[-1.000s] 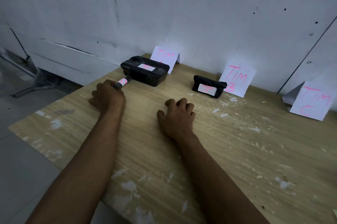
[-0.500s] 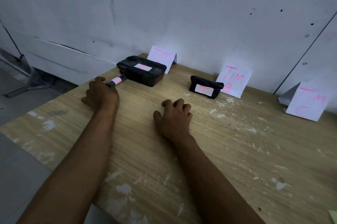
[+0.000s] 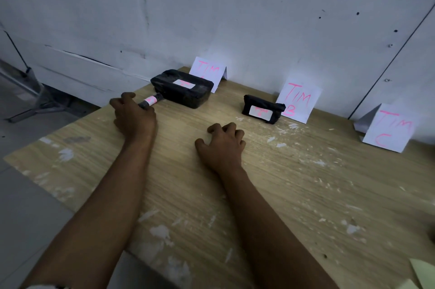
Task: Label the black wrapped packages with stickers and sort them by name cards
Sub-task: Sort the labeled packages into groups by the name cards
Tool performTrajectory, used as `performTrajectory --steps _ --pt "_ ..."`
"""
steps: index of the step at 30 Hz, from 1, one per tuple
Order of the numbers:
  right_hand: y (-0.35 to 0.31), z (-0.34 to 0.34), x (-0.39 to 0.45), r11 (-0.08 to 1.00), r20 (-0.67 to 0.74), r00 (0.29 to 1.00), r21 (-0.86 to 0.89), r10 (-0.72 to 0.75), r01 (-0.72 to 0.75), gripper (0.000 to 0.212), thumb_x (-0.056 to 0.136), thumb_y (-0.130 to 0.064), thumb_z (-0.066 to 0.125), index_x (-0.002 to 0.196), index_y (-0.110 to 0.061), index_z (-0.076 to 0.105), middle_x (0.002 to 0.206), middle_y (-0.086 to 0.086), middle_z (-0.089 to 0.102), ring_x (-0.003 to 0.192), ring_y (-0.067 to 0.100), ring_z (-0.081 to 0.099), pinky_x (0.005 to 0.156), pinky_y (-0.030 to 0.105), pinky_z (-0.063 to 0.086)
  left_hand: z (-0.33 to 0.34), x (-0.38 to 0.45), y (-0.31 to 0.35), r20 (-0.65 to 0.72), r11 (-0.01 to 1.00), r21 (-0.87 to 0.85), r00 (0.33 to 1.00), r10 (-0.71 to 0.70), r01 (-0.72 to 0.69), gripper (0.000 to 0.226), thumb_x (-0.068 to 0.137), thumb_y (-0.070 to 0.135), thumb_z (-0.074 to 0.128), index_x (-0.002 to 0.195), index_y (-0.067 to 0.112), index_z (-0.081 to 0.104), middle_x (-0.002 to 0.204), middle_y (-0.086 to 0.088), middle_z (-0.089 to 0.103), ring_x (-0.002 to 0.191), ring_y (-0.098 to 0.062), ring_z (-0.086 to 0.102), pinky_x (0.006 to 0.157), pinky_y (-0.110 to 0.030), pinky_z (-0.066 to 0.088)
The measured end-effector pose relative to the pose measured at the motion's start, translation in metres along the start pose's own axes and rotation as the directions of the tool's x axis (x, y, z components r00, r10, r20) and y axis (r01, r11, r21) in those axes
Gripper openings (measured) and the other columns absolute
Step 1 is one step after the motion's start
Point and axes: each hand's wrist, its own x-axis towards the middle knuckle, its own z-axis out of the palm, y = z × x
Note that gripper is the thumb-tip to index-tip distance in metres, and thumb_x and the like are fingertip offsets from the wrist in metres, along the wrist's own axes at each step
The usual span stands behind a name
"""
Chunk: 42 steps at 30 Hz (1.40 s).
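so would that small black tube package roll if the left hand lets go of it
Probably: the small tube package looks round and lies on its side on the flat table. The big package just beyond its tip might stop it. It looks light.

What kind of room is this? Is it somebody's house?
Probably not a lived-in room; more likely a bare workroom or a space being fixed up. The wooden table is flecked with white paint or plaster, the wall is plain and cracked, and metal stand legs sit on the floor.

Paint-flecked wooden table [image 3: 270, 194] — two black packages [image 3: 182, 91] [image 3: 262, 109], three folded name cards [image 3: 297, 101] along its far edge.
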Motion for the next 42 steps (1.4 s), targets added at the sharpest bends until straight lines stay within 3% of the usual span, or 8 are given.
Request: performTrajectory --steps 7,11,14,19,25,31,36,42 --pt "0.006 -0.012 -0.015 0.896 -0.032 0.998 0.443 0.048 -0.029 0.021 0.087 -0.024 0.062 0.107 -0.02 0.067 0.108 0.002 0.057 0.107 0.019 0.053 0.095 0.035 0.044 -0.014 -0.058 0.011 0.172 0.959 -0.15 0.948 0.267 -0.242 0.021 0.084 0.009 0.064 0.104 0.011 0.063 0.123 -0.01 0.051 0.101 -0.028 0.058 0.083 -0.031 0.041" --pt "0.018 -0.026 -0.039 0.805 -0.048 0.996 0.592 0.077 -0.034 0.015 0.086 -0.011 0.06 0.092 -0.023 0.067 0.099 0.005 0.065 0.09 0.017 0.061 0.08 0.031 0.051 -0.017 -0.093 0.019 0.37 0.903 -0.139 0.824 0.429 -0.407 0.01 0.083 0.012 0.065 0.091 0.018 0.066 0.105 -0.001 0.057 0.082 -0.021 0.059 0.073 -0.028 0.042" --pt "0.034 -0.037 -0.065 0.773 -0.062 0.995 0.634 0.076 -0.02 0.019 0.085 -0.01 0.059 0.089 -0.026 0.067 0.093 0.003 0.066 0.085 0.014 0.061 0.073 0.025 0.047 -0.017 -0.12 0.028 0.465 0.853 -0.167 0.723 0.51 -0.494 0.016 0.084 0.014 0.066 0.097 0.022 0.065 0.106 0.001 0.056 0.086 -0.018 0.057 0.074 -0.03 0.044" --pt "0.067 -0.073 -0.11 0.797 -0.183 0.983 0.597 0.028 0.088 0.016 0.086 -0.004 0.058 0.091 -0.015 0.069 0.097 0.001 0.068 0.079 0.002 0.059 0.07 0.009 0.043 -0.004 -0.172 0.057 0.551 0.758 -0.224 0.562 0.617 -0.613 0.014 0.086 0.018 0.067 0.099 0.023 0.066 0.105 -0.001 0.057 0.096 -0.023 0.053 0.08 -0.039 0.048" --pt "0.109 -0.115 -0.152 0.883 -0.367 0.927 0.407 -0.077 0.235 0.015 0.082 -0.005 0.057 0.088 -0.009 0.071 0.084 0.005 0.068 0.074 0.015 0.062 0.067 0.026 0.05 0.012 -0.23 0.086 0.582 0.651 -0.299 0.407 0.704 -0.698 0.01 0.087 0.019 0.065 0.096 0.023 0.066 0.103 -0.004 0.059 0.098 -0.03 0.053 0.075 -0.037 0.044" --pt "0.159 -0.148 -0.184 0.944 -0.476 0.875 0.242 -0.087 0.226 0.019 0.08 0.0 0.059 0.087 -0.012 0.072 0.08 0.003 0.062 0.07 0.01 0.058 0.068 0.016 0.044 0.017 -0.284 0.116 0.609 0.596 -0.399 0.285 0.74 -0.697 0.016 0.088 0.017 0.063 0.101 0.025 0.067 0.113 0.0 0.061 0.107 -0.026 0.054 0.081 -0.037 0.04" --pt "0.194 -0.177 -0.203 0.971 -0.56 0.828 0.186 -0.02 0.149 0.017 0.08 -0.002 0.058 0.087 -0.011 0.07 0.081 0.003 0.061 0.071 0.012 0.059 0.068 0.026 0.048 0.021 -0.323 0.138 0.619 0.56 -0.482 0.19 0.762 -0.674 0.016 0.088 0.018 0.061 0.099 0.028 0.067 0.115 0.004 0.063 0.11 -0.021 0.055 0.088 -0.038 0.043" --pt "0.237 -0.212 -0.221 0.959 -0.609 0.749 0.249 0.262 -0.133 0.015 0.083 -0.006 0.062 0.092 -0.015 0.07 0.085 0.001 0.063 0.072 0.01 0.056 0.068 0.024 0.038 0.029 -0.364 0.161 0.612 0.531 -0.542 0.127 0.78 -0.651 0.017 0.087 0.016 0.061 0.097 0.027 0.068 0.112 0.004 0.065 0.112 -0.023 0.054 0.09 -0.038 0.041"
